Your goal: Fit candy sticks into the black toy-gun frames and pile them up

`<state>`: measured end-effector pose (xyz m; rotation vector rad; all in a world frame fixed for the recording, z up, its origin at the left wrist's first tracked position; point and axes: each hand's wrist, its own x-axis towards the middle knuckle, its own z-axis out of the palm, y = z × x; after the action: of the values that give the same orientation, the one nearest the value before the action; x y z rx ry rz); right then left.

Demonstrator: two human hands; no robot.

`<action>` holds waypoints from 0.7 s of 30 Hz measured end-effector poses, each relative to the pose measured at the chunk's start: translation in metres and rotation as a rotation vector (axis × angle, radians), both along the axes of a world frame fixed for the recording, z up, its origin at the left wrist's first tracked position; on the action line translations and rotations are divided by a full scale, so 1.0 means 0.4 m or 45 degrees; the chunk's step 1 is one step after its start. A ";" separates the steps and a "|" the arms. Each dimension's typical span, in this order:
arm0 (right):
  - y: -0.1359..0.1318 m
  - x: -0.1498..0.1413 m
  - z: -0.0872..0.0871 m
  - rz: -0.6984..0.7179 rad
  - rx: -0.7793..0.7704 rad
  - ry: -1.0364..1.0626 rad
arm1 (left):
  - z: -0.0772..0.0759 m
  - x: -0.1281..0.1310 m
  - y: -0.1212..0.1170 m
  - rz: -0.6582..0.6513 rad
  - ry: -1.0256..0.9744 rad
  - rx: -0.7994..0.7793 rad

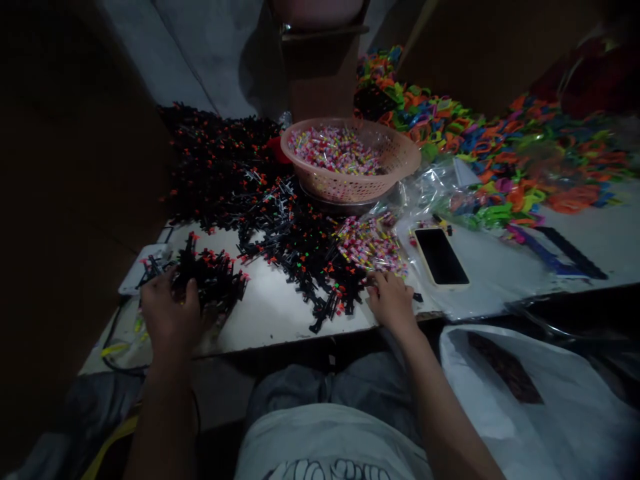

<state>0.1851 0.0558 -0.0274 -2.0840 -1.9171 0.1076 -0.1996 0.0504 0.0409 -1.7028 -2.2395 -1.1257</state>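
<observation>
My left hand [173,312] is at the near side of a small heap of black plastic pieces with orange tips [205,273], which look like tiny toy guns. Its thumb and fingers are apart, and the fingertips touch the heap. My right hand [393,301] is at the table's front edge, fingers curled down beside a pile of small pink, white and yellow pieces [373,243]. Whatever those fingers pinch is too dark and small to make out. Between the hands spreads a larger pile of black pieces [315,267], reaching close to my right fingers.
A pink perforated basket [345,187] of small colourful pieces stands mid-table. Black pieces [215,167] are heaped behind left, bright plastic rings [480,147] behind right. A phone [443,257] lies on clear plastic. A white bag [540,400] hangs below the table's right edge.
</observation>
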 end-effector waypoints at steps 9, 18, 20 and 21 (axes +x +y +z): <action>0.030 -0.006 -0.012 -0.034 0.068 0.028 | -0.150 0.352 -0.073 -0.712 0.083 -0.312; 0.020 0.006 -0.024 -0.023 0.124 0.061 | -0.126 0.375 -0.096 -0.823 -0.111 -0.695; 0.024 0.006 -0.025 -0.050 0.198 0.128 | -0.109 0.348 -0.096 -0.817 -0.275 -0.681; 0.024 0.007 -0.023 -0.064 0.266 0.204 | -0.101 0.339 -0.097 -0.806 -0.414 -0.682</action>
<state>0.1877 0.0654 -0.0365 -1.9233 -1.7042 0.0583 -0.0642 0.0117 0.0005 -2.7683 -2.4083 -1.0005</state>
